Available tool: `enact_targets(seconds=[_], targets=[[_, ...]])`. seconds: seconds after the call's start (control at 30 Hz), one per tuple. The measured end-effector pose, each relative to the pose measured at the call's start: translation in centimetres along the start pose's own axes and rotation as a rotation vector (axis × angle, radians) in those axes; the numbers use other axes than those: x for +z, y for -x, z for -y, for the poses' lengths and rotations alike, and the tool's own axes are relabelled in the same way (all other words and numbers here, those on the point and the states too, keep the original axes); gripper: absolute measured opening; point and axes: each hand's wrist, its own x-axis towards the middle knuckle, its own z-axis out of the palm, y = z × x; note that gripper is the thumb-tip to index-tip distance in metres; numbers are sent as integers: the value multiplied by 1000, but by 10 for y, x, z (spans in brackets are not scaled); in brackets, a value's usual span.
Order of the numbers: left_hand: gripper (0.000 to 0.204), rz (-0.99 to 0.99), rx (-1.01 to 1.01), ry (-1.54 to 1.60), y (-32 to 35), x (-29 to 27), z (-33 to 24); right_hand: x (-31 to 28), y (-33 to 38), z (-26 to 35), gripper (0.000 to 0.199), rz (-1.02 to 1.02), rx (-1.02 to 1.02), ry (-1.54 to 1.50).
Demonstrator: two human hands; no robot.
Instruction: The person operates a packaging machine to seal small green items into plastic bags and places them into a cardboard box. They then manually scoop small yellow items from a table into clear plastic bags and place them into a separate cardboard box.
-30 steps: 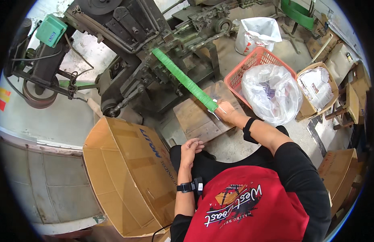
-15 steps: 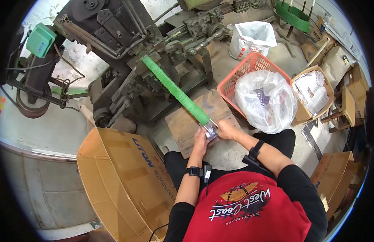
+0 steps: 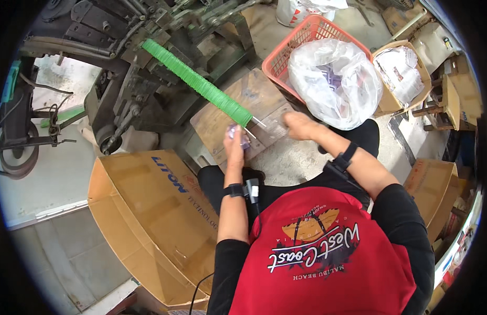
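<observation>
1. Our left hand (image 3: 234,143) is over the wooden table (image 3: 230,113), fingers closed around a small clear packet (image 3: 242,137) with purple contents.
2. The packet sits just below the lower end of the long green stack (image 3: 199,84), which slopes down from the machine (image 3: 123,63).
3. Our right hand (image 3: 300,126) hovers near the table's right edge; its fingers are blurred, so we cannot tell their spread.
4. An orange basket (image 3: 285,50) holds a clear bag (image 3: 335,81).
5. An open cardboard box (image 3: 154,220) lies at our left.
</observation>
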Motion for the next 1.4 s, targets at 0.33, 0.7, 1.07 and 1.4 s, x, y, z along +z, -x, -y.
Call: enact_targets(seconds=[0.33, 0.7, 1.07, 1.4], targets=[[29, -173, 181, 197, -27, 6, 24, -21, 43, -12, 10, -103, 384, -932], [38, 139, -7, 107, 41, -9, -37, -16, 49, 27, 11, -28, 236, -1107], [60, 425, -191, 311, 50, 22, -55, -11, 31, 68, 18, 81, 220, -1161], [65, 402, -270, 472, 54, -25, -80, -69, 48, 42, 47, -194, 20, -878]])
